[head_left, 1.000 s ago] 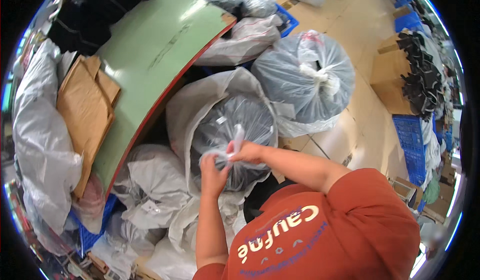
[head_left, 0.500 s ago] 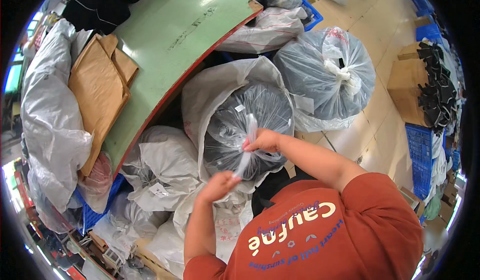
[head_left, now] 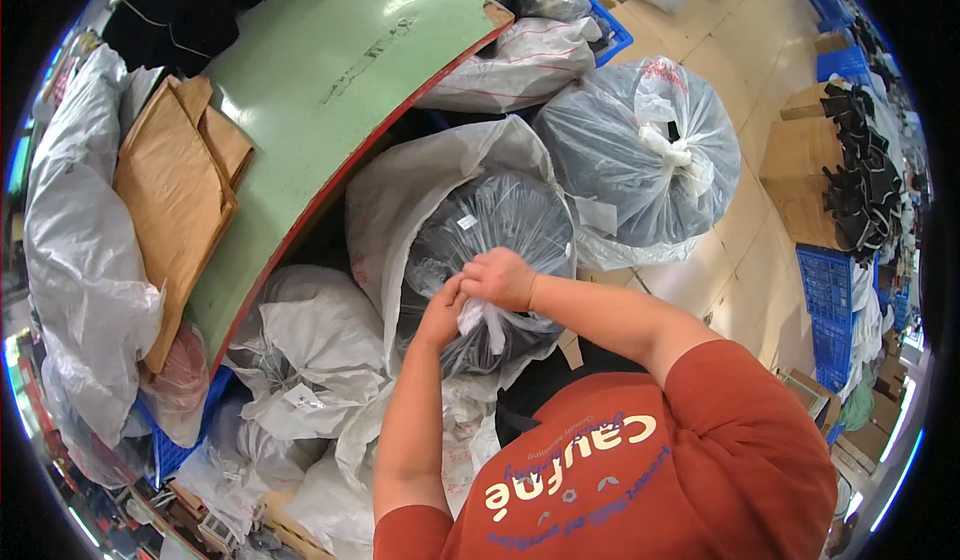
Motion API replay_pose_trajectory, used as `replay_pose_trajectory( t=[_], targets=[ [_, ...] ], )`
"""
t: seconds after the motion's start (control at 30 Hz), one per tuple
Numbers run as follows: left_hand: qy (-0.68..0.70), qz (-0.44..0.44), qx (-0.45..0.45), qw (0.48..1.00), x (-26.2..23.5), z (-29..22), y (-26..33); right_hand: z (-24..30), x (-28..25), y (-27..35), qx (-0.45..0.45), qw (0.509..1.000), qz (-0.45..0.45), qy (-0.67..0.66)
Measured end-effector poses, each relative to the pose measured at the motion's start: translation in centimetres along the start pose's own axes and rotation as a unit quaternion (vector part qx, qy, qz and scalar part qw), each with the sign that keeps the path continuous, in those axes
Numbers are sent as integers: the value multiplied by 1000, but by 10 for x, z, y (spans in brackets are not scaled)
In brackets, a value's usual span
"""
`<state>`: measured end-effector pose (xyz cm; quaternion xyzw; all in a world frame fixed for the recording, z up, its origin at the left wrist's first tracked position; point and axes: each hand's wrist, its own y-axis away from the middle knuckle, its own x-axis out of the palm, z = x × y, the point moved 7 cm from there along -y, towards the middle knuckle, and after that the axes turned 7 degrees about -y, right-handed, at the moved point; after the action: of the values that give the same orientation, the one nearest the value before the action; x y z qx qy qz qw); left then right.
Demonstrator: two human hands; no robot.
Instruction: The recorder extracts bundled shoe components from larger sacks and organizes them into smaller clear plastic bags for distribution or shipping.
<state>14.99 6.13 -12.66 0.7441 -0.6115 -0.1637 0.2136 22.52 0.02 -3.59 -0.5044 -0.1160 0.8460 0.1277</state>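
A clear plastic bag (head_left: 510,210) full of dark goods stands inside an open white woven sack (head_left: 385,195), whose mouth is folded down around it. My right hand (head_left: 500,278) is closed around the bag's gathered, twisted neck. Right beside it, touching, my left hand (head_left: 442,314) is also closed on the gathered plastic. A loose whitish end of the neck (head_left: 484,326) hangs out below my hands toward me. Whether the plastic forms a knot is hidden by my fingers. A small white label (head_left: 467,222) shows on the bag's top.
A knotted clear bag (head_left: 640,155) of dark goods stands on the tiled floor at right. The green table (head_left: 310,80) with a red edge runs along the left, bearing folded brown paper (head_left: 175,200). White sacks (head_left: 320,335) crowd the near left; a blue crate (head_left: 828,310) stands far right.
My hands were apart, with the plastic neck stretched between them; now they meet over the bag's middle. My left hand moved up, and the neck's loose end now hangs below my hands.
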Motion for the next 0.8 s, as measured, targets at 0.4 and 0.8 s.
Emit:
replay_pose_trajectory(
  t=[0.4, 0.8],
  targets=[
    [-533, 13, 219, 817, 15, -95, 15, 5, -5, 21, 22, 977, 184, -108],
    [-258, -113, 12, 959, -14, 11, 27, 3, 13, 53, 193, 980, 51, 15]
  ],
)
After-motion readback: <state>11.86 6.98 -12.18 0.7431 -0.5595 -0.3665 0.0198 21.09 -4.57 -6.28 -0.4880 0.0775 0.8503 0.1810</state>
